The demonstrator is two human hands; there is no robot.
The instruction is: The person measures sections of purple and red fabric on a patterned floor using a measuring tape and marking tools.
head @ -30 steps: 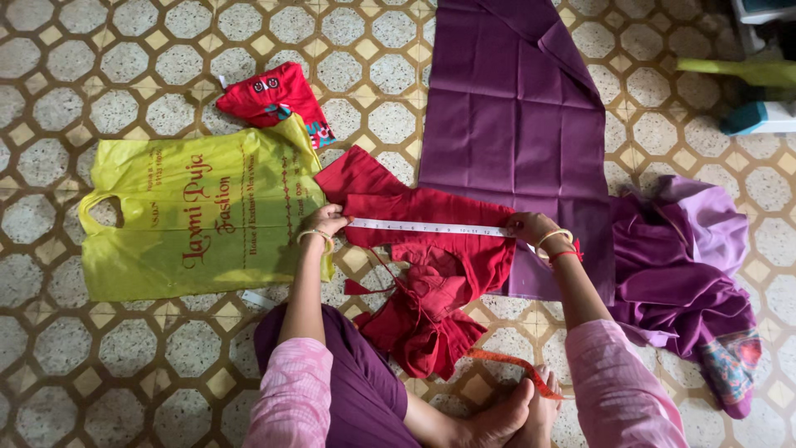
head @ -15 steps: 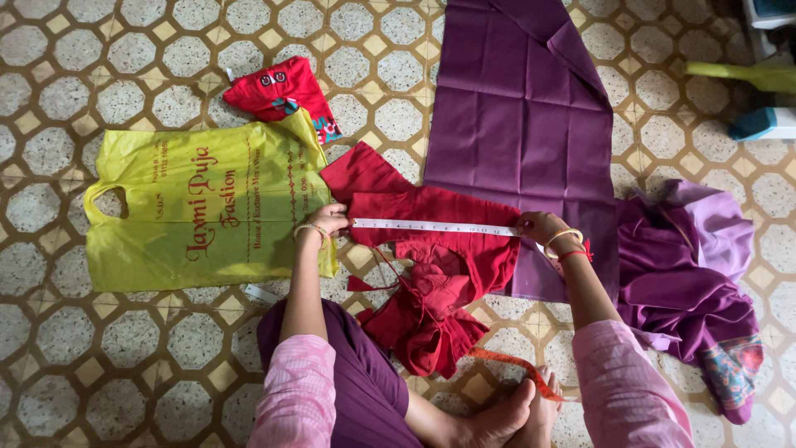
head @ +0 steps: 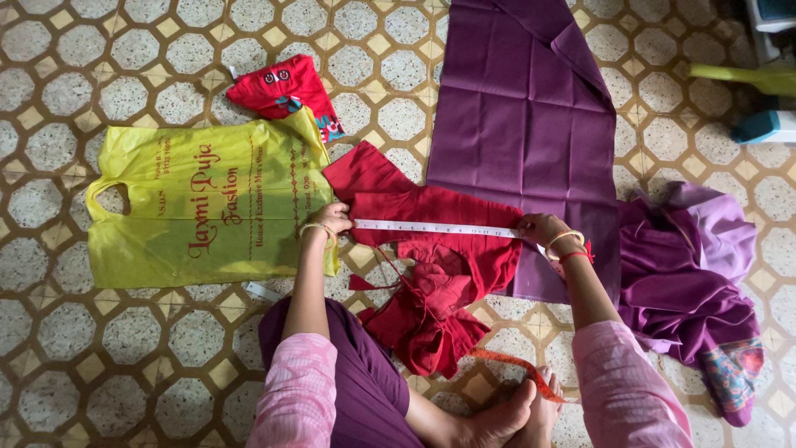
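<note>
A floor of speckled grey hexagonal tiles with tan and brown borders (head: 124, 357) fills the view in even, soft light; pale furniture legs (head: 767, 25) stand at the upper right corner.

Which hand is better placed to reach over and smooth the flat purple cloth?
Probably the right hand. It pins the white measuring tape at the red garment's edge, right beside the flat purple cloth. The left hand holds the tape's far end, by the yellow bag.

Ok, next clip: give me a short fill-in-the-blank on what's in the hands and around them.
1. Both hands stretch a white ____ across the red garment.
2. The left hand rests beside a ____ carrier bag.
3. The right hand sits over flat ____ cloth.

Missing words: measuring tape; yellow; purple
</note>
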